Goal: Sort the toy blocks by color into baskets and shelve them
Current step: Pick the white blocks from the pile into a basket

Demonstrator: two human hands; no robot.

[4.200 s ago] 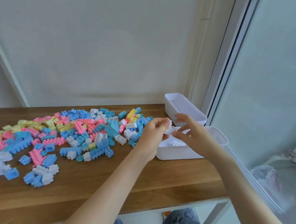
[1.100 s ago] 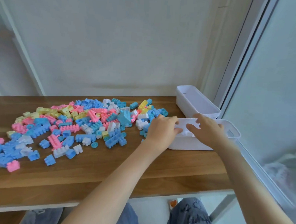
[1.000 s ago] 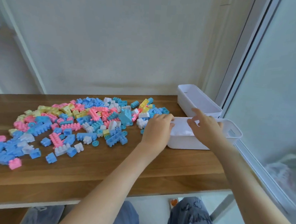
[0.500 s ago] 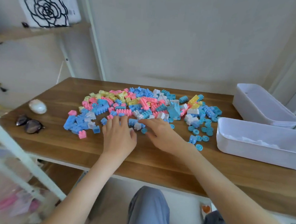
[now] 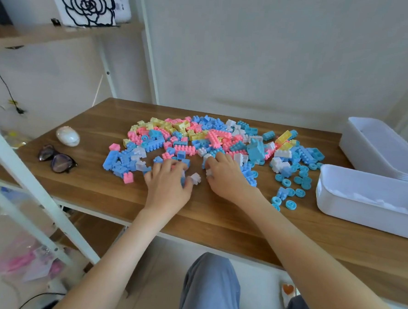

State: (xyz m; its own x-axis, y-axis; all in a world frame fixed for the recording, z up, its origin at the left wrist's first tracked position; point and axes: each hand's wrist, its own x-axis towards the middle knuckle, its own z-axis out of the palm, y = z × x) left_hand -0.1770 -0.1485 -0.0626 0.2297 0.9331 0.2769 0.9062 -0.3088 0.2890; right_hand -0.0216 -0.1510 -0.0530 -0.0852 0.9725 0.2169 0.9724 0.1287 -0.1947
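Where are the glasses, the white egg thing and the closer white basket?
glasses [image 5: 62, 163]: head view, on one dark lens.
white egg thing [image 5: 68, 135]: head view, on its rounded top.
closer white basket [image 5: 362, 211]: head view, on its front wall.

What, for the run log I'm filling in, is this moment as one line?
phase: picking from block pile | left hand: on pile, grip unclear | right hand: on pile, grip unclear | near basket: white blocks inside

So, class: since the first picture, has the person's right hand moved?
Yes. The right hand was over the near white basket; it is now left of it, at the toy blocks in the middle of the table.
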